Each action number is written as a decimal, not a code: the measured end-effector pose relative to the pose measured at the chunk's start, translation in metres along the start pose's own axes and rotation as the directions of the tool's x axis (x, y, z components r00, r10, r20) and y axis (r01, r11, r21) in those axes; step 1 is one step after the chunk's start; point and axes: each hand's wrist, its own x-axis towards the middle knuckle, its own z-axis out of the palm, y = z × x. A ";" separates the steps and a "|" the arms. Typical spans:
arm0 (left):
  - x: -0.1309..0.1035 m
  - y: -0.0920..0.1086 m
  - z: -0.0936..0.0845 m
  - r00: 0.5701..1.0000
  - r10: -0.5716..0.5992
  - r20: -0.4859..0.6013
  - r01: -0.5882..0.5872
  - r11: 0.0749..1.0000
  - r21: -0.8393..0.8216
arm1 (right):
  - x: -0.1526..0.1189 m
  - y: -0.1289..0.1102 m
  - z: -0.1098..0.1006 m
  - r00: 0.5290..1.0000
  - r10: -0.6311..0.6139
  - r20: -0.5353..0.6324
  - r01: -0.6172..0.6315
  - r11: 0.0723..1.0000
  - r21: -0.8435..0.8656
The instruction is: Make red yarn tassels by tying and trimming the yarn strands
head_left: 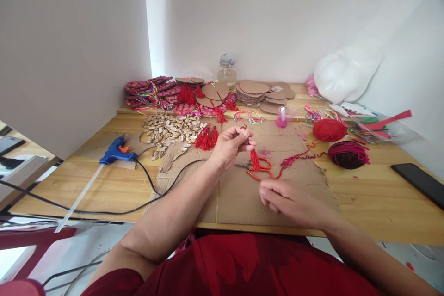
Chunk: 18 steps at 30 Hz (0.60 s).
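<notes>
My left hand (233, 147) is closed in a pinch above the cardboard mat (239, 201). From its fingers hangs a small red tassel (255, 159). Orange-handled scissors (261, 175) lie on the mat just behind the tassel's lower end. Closer to the front edge, my right hand (282, 199) is closed, and whatever it may hold is hidden by the fingers. Red yarn (298, 157) runs from near my right hand to a red yarn ball (329, 129) at the right. A pile of red tassels (207, 137) lies left of my left hand.
A blue glue gun (118, 151) with a black cable is at the left, near scattered shells (173, 129). Cardboard discs (253, 90) and a bottle (227, 70) stand at the back. A dark yarn ball (348, 154) and a phone (419, 182) are at the right.
</notes>
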 end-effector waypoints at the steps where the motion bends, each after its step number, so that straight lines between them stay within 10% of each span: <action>1: 0.001 0.002 -0.001 1.000 0.018 -0.010 -0.018 1.000 0.010 | -0.004 -0.001 -0.005 1.000 0.003 0.013 -0.003 0.998 -0.058; 7: -0.003 0.001 0.002 0.996 -0.026 0.080 0.017 0.994 0.111 | 0.014 -0.004 -0.016 0.873 0.010 -0.488 0.083 0.982 0.168; 13: -0.006 -0.002 0.006 0.980 0.143 0.142 -0.172 0.959 0.225 | 0.050 0.000 0.003 0.920 -0.034 -0.391 0.219 0.871 0.441; 18: -0.004 -0.003 0.005 0.996 0.023 0.089 -0.034 0.991 0.128 | 0.049 0.007 0.021 0.945 0.002 -0.327 0.147 0.890 0.432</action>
